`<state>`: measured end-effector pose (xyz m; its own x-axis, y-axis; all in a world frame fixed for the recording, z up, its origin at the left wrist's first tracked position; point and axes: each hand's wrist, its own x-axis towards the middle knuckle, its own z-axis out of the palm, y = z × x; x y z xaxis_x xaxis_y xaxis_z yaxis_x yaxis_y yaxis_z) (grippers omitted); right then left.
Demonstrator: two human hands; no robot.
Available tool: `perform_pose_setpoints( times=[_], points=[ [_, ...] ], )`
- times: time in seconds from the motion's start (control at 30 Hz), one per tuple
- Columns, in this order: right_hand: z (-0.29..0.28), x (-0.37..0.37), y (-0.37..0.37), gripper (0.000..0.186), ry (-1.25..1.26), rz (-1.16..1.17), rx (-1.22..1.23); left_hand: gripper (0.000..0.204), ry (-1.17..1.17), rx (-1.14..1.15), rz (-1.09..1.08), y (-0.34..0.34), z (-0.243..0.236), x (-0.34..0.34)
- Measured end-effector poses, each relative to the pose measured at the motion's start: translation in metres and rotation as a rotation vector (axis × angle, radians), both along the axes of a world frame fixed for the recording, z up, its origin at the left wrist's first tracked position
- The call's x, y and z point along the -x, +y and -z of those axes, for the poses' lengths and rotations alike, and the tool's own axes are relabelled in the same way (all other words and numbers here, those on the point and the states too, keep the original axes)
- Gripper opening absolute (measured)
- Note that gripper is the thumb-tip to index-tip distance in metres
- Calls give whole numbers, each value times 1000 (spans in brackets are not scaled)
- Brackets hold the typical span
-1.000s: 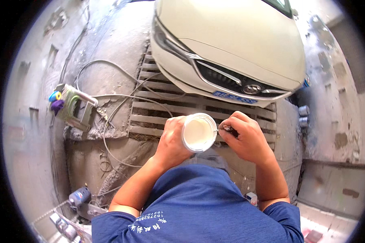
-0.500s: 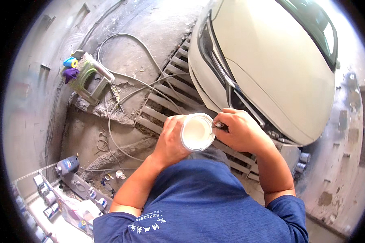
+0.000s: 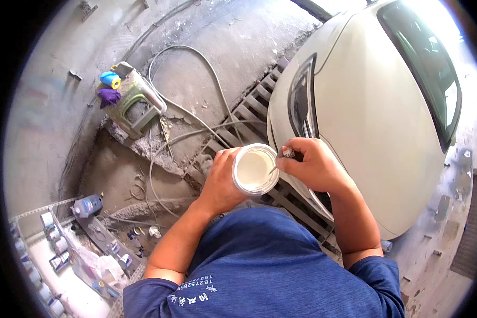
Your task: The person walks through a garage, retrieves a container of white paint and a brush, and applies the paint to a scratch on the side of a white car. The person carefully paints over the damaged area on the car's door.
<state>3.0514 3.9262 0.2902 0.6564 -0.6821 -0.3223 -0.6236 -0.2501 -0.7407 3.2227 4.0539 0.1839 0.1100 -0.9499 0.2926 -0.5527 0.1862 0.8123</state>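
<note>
In front of my chest my left hand [image 3: 221, 180] is wrapped round the side of a round plastic cup [image 3: 238, 186]. Its wall looks clear, and cream-white liquid [image 3: 253, 168], like paint, fills part of it. My right hand [image 3: 314, 163] is closed at the cup's right rim, pinching a thin stirring stick [image 3: 273, 170] that slants down into the cup. A crumpled greyish bit [image 3: 288, 152] with a touch of red shows between the right fingers; what it is I cannot make out.
A cream car [image 3: 376, 122] stands close at the right. Below my hands runs a slatted floor grate [image 3: 244, 114]. Hoses [image 3: 217, 79] loop over rough concrete. A worn plastic stool [image 3: 135, 103] carries a blue-yellow roll [image 3: 111, 80] and purple cloth [image 3: 109, 97]. Shelving with cans [image 3: 58, 244] stands lower left.
The view has shifted, so car and stool appear farther right. My right hand has moved slightly at the rim, and the stick now shows inside the cup. My left hand keeps its hold.
</note>
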Motion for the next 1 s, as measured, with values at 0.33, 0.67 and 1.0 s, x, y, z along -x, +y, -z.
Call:
perform_pose_setpoints(
  times=[0.33,0.67,1.0],
  points=[
    [2,-137,-79,14,-213,257,-140,71,51,-22,26,-101,-18,-172],
    [-8,-224,-155,16,-162,256,0,65,166,-61,0,-175,-12,-255],
    [7,-257,-290,22,-177,-7,283,70,85,-113,-25,-295,-7,-281]
  ],
)
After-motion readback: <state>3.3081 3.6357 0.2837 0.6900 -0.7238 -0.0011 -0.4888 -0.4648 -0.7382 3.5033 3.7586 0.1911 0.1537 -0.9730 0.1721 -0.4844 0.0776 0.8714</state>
